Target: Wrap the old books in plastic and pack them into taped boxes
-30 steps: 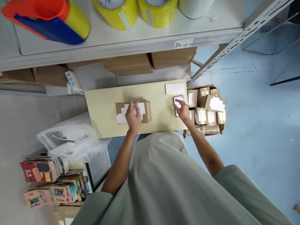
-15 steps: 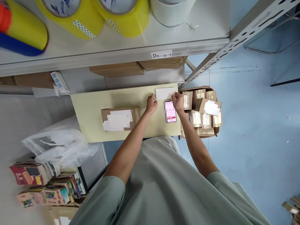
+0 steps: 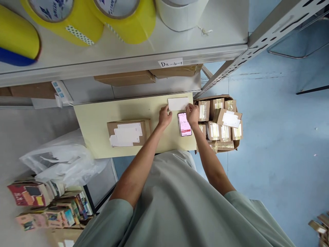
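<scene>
A blank white rectangle of paper or card point(image 3: 178, 103) lies at the back right of the pale yellow tabletop point(image 3: 89, 120). My left hand point(image 3: 165, 117) is closed, its fingertips pinching at the paper's lower left corner. At the lower right corner, my right hand point(image 3: 192, 115) is closed in the same kind of pinch. Just below the paper, beside my right hand, lies a phone point(image 3: 184, 125) with a lit pink screen. To the left of my left hand sits a flat cardboard box point(image 3: 146, 132) with overlapping white labels on top.
A carton point(image 3: 238, 148) of small taped boxes stands at the table's right end. Overhead runs a shelf point(image 3: 223, 31) with yellow tape rolls point(image 3: 87, 29) and a white roll point(image 3: 180, 17). A plastic bag point(image 3: 61, 154) and stacked books point(image 3: 61, 212) are at lower left.
The view has shifted slightly, so the table and shelf sit a little further left. Both hands stay at the paper's lower corners, and the paper lies in about the same place.
</scene>
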Tool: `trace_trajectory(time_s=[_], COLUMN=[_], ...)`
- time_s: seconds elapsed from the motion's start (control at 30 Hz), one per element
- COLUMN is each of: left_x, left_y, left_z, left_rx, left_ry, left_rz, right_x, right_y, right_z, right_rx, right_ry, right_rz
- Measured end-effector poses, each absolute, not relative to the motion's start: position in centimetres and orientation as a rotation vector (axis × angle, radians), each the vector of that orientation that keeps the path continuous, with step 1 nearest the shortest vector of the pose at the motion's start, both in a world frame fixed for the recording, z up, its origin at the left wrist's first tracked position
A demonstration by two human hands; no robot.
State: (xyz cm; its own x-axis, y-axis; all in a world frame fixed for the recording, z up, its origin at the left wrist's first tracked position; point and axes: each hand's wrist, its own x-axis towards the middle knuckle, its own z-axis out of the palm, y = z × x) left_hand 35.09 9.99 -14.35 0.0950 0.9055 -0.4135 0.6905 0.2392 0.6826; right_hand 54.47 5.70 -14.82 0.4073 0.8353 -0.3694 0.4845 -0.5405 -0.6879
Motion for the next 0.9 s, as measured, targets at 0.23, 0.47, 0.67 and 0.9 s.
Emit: trace_trajectory(time_s=[0.23, 0.47, 0.67, 0.9], left_x=[35.5, 36.1, 37.1, 38.2], left_y=[10.5, 10.0, 9.9, 11.1], left_z=[-13.9, -12.6, -10.3, -8.4], left_rx=[1.497, 1.371, 1.265, 1.198], left_ry=[1.665, 1.741, 1.84, 1.792], left_rz=[0.267, 0.352, 0.514, 0.536], right_x=[54.2, 53.6, 53.2, 52.6], right_y=[6.0, 5.7, 5.6, 5.2], right_z=[-14.2, -13.9, -13.4, -12.8], right_rx=[-2.204, -2.165, -2.186, -2.101], right_ry=[-1.054, -1.005, -1.06, -1.277], right_rz=[1.034, 0.907, 0.831, 0.773])
